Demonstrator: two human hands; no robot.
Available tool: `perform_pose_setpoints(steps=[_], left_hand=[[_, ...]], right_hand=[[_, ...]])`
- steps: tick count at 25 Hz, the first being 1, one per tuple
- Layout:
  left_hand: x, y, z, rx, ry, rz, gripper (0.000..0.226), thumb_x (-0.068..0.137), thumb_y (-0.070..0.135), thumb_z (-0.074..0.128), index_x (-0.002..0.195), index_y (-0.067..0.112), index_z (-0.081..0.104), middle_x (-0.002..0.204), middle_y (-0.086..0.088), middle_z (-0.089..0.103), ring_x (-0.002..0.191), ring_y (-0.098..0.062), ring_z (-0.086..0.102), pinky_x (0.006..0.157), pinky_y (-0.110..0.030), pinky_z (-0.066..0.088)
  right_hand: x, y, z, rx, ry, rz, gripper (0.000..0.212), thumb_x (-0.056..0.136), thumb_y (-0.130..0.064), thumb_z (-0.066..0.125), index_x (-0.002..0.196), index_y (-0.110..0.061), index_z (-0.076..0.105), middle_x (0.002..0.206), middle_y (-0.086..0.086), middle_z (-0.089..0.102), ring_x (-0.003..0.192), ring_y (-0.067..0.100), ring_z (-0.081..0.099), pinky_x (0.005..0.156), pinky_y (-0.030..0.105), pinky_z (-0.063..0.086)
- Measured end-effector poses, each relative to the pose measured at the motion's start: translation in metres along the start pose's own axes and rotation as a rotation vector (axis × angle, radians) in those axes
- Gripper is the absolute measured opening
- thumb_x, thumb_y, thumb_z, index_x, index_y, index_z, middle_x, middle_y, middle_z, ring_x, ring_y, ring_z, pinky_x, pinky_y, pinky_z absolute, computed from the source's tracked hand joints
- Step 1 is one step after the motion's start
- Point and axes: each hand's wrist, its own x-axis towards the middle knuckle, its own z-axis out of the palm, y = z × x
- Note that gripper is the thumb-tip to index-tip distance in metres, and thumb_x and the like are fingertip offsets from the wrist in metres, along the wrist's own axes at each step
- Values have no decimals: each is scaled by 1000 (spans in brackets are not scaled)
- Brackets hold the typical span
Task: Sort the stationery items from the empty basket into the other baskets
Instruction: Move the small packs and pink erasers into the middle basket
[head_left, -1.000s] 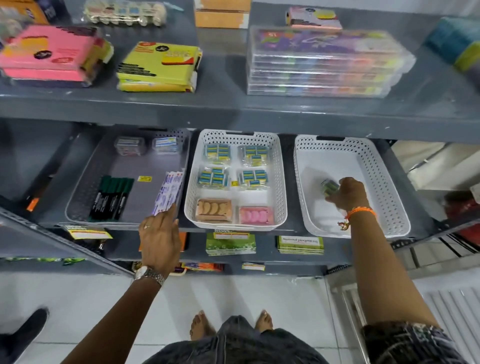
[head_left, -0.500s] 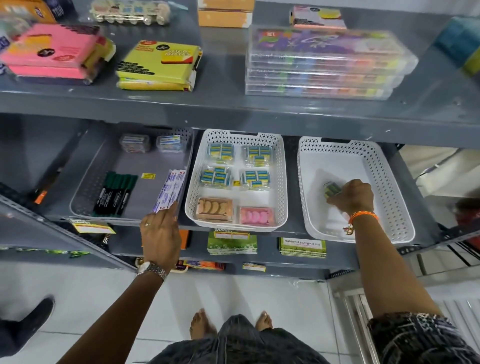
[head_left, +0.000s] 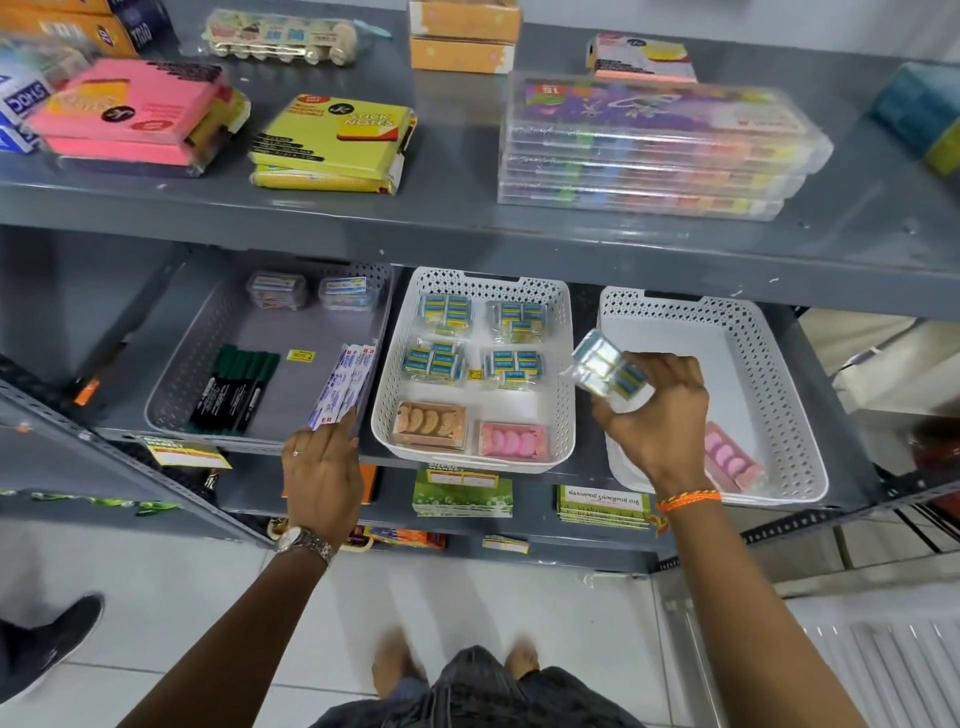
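Right hand (head_left: 660, 415) grips a clear packet of blue erasers (head_left: 609, 370), lifted above the left rim of the right white basket (head_left: 779, 395); a pink eraser box (head_left: 730, 462) lies inside. Left hand (head_left: 322, 467) pinches a strip pack (head_left: 343, 387) against the grey basket (head_left: 208, 364). Middle white basket (head_left: 563, 374) holds matching eraser packets.

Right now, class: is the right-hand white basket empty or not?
Not empty. A pink eraser pack still lies near the front of the right white basket, while the right hand holds a blue eraser pack above its left rim.
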Motion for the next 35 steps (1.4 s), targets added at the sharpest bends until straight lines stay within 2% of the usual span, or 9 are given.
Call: perform_pose_setpoints(steps=[3,5,10,14,21,27,31,33,35], left_hand=[[-1,1,2,2,25,-9,39,92,12,50,130,8,61,100,-14,68,90,-35,52,86,-44,35],[-1,2,2,-7,23,-21,39,93,13,49,129,8,62,99,-14,69,91,-35,52,86,-46,36],[1,5,-2,-13,4,-38,40,94,14,42,128,6,64,98,-15,70,90,-38,56,85,-46,38],[1,7,-4,-15,-13,-52,40,90,5,48,127,5,64,100,-16,71,92,-40,59,84,-48,43],[2,6,-4,-13,-32,-60,43,87,-1,56,128,6,64,105,-17,71,95,-41,60,85,-48,44],[0,5,-2,-24,-49,-87,41,89,-1,56,129,7,62,110,-17,70,101,-42,59,90,-49,43],[0,5,-1,-1,-21,-65,44,87,-4,60,129,8,63,103,-16,70,97,-41,58,90,-49,41],[1,4,-1,-5,-23,-69,43,88,-4,60,129,8,63,104,-16,70,98,-41,59,91,-49,41],[-1,5,0,-6,-33,-74,41,90,-1,59,130,8,62,107,-17,70,100,-42,60,92,-49,41]], right_hand=[[-8,-15,5,19,-61,-2,50,57,-28,79,105,-16,72,98,2,72,95,21,54,78,17,37],[-4,-22,11,31,-124,11,53,57,-28,81,107,-13,73,101,3,72,98,24,57,80,15,36],[40,-32,39,-9,-428,10,56,64,-33,79,116,-14,71,110,8,71,102,29,60,87,26,46],[74,-40,73,-91,-700,-17,62,68,-29,80,126,-15,68,121,11,69,110,31,64,95,36,55],[74,-41,108,-141,-955,6,52,66,-17,78,117,-10,70,118,14,67,105,31,66,94,36,57],[65,-44,100,-37,-887,51,59,66,-14,80,123,-8,65,121,14,66,110,31,65,96,36,56],[55,-28,61,97,-556,129,56,68,-11,78,122,-6,68,124,15,69,111,31,66,98,23,45],[45,-3,33,72,-469,256,59,70,-11,80,127,-5,65,128,16,67,117,32,64,105,30,45],[32,32,4,-83,-532,396,66,72,-16,83,133,-4,60,132,20,62,121,37,59,108,37,43]])
